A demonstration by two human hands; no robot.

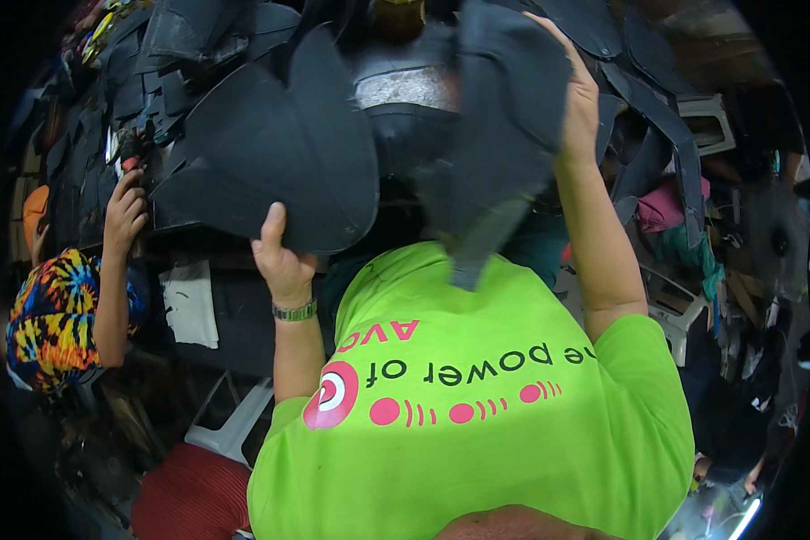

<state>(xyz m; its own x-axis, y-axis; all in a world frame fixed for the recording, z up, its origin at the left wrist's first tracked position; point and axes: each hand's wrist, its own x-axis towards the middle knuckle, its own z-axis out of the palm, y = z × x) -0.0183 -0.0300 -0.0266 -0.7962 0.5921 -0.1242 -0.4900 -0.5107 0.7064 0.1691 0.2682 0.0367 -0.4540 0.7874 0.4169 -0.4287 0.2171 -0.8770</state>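
Left hand grips black panel; right hand seemingly holds second panel (blurred)

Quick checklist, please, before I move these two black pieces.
1. Left hand on the left black piece: ok, thumb over its edge.
2. Right hand on the right black piece: ok, at its right edge.
3. Pieces apart: ok, a gap shows between them.
4. Right black piece clear of the green shirt: cannot tell, tip blurred.
5. Co-worker's hand clear of the left black piece: cannot tell, looks close.
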